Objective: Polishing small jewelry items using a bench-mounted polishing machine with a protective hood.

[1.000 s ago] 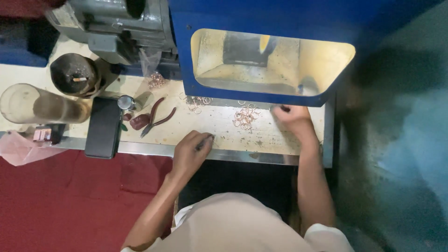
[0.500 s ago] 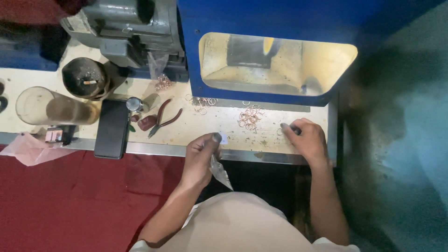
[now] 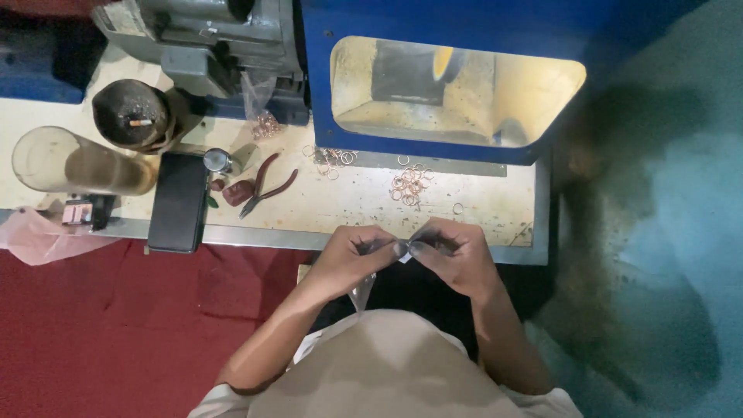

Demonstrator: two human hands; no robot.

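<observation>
Both hands meet just off the bench's (image 3: pixel 325 213) near edge, the left hand (image 3: pixel 352 259) and right hand (image 3: pixel 453 255) each pinching a small clear plastic bag (image 3: pixel 387 255) between fingertips. Copper rings (image 3: pixel 409 184) lie scattered on the bench near its far edge, with red-handled pliers (image 3: pixel 267 184) toward the left.

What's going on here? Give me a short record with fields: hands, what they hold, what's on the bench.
left hand: pinching a small clear plastic bag, fingers meeting the other hand
right hand: pinching the same bag at its top
bag: hangs below the hands, at the bench front edge
rings: copper-coloured pile on the bench, beyond the hands
pliers: red-handled, lying left of the rings
phone: dark, flat, at the left
machine: blue housing with a lit opening behind
</observation>
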